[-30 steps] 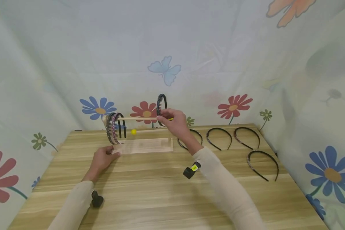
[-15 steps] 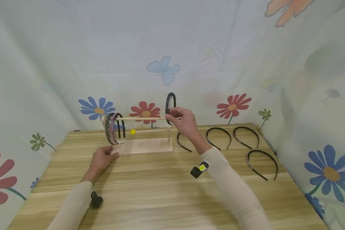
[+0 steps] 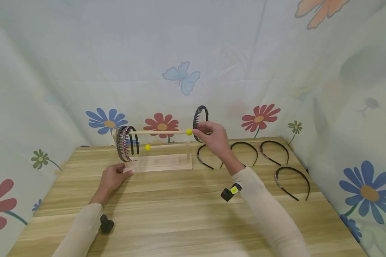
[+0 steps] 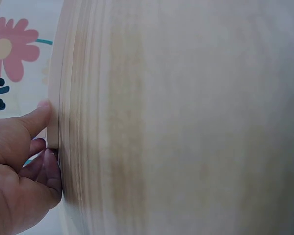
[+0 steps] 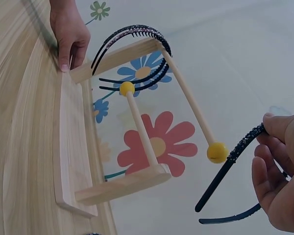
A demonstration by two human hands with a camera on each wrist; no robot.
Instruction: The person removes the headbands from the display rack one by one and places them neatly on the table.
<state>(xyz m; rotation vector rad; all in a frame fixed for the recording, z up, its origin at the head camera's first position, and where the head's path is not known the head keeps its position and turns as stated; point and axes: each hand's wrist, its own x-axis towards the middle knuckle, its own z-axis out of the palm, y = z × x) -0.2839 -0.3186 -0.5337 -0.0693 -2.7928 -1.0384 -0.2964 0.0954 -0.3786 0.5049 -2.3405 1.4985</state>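
Note:
My right hand [image 3: 213, 139] pinches a black beaded toothed headband [image 3: 197, 116] between thumb and fingers, its arch upward. It is just right of the yellow ball [image 3: 188, 132] that tips the upper rod of the wooden headband stand [image 3: 162, 164]. In the right wrist view, the headband's beaded side [image 5: 245, 142] passes close by that ball, its two ends pointing away from the hand. Two beaded headbands, one dark [image 3: 119, 144] and one pinkish [image 3: 127, 142], hang at the rod's left end. My left hand [image 3: 112, 177] grips the base's near left corner, thumb on top.
Several more black headbands lie on the wooden table at the right, among them one nearer the front [image 3: 303, 175] and one behind it [image 3: 284, 148]. The stand's lower rod carries another yellow ball [image 3: 147, 147]. A flower-printed curtain [image 3: 141, 96] rises behind the table.
My right hand has moved right with the headband along the upper rod to beyond its end, and the rod's yellow ball now shows. My left hand has stayed at the base corner.

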